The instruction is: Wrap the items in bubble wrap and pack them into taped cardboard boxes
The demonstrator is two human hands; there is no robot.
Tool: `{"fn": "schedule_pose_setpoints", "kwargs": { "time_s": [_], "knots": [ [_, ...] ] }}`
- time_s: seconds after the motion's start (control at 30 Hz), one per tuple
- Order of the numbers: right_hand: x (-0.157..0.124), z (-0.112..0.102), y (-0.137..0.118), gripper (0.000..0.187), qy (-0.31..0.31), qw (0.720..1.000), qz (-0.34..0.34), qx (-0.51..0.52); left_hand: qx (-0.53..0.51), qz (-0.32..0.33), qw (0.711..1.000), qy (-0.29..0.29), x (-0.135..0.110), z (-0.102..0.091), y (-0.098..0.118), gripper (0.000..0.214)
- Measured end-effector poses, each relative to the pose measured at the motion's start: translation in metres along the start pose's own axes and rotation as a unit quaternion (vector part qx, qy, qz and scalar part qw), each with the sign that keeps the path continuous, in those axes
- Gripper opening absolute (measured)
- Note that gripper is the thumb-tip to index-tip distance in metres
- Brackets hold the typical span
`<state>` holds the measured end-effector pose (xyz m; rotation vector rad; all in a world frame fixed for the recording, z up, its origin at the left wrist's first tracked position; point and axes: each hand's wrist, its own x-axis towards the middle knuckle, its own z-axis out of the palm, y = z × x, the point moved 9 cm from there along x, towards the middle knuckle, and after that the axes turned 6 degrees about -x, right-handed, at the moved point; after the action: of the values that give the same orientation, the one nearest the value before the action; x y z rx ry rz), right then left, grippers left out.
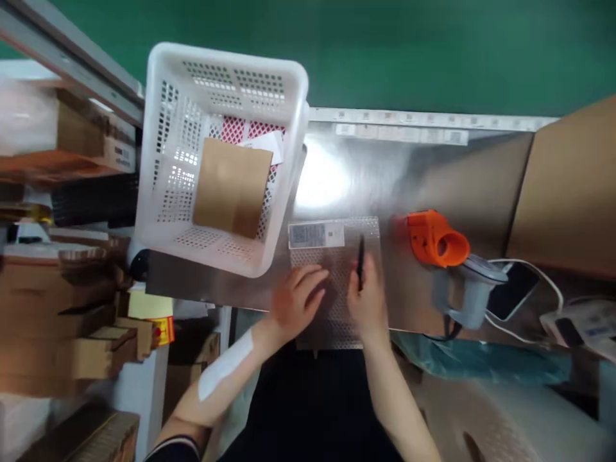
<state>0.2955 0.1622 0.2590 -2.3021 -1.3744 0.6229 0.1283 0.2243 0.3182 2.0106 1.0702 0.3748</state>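
A sheet or bag of clear bubble wrap (pixel 337 308) lies on the metal table in front of me and overhangs its near edge. Near its top left sits a white label (pixel 316 235) with dark print and a square code. My left hand (pixel 301 298) rests on the left part of the bubble wrap, fingers spread and slightly bent, holding nothing. Over the right part, my right hand (pixel 368 298) is closed around a slim black pen (pixel 360 260) pointing away from me. The hand is a little blurred, so the pen's tip is unclear.
Left of the wrap stands a white plastic basket (pixel 283 212) holding a brown cardboard piece (pixel 233 186) and white paper. An orange-and-grey handheld scanner (pixel 437 240) stands at right, beside a dark phone (pixel 513 292) and white cable. Cardboard boxes (pixel 568 192) flank both sides.
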Motion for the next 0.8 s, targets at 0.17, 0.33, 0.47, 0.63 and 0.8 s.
{"fn": "schedule_pose_setpoints", "kwargs": {
  "time_s": [0.17, 0.33, 0.47, 0.63, 0.8],
  "knots": [
    [0.018, 0.032, -0.002, 0.05, -0.019, 0.998, 0.065, 0.009, 0.142, 0.054, 0.974, -0.17, 0.088, -0.036, 0.018, 0.052],
    [0.033, 0.053, -0.009, 0.056, -0.077, 0.993, 0.076, -0.046, 0.231, 0.073, 0.864, -0.442, 0.161, 0.025, 0.009, 0.093],
    [0.036, 0.061, -0.011, 0.063, -0.104, 0.989, 0.084, -0.068, 0.304, 0.031, 0.804, -0.51, 0.189, 0.053, -0.008, 0.098],
    [0.038, 0.059, -0.014, 0.064, -0.137, 0.983, 0.089, -0.088, 0.348, 0.002, 0.769, -0.536, 0.197, 0.059, -0.017, 0.099],
    [0.04, 0.058, -0.015, 0.07, -0.174, 0.975, 0.094, -0.101, 0.343, 0.004, 0.774, -0.533, 0.199, 0.057, -0.017, 0.095]
  ]
}}
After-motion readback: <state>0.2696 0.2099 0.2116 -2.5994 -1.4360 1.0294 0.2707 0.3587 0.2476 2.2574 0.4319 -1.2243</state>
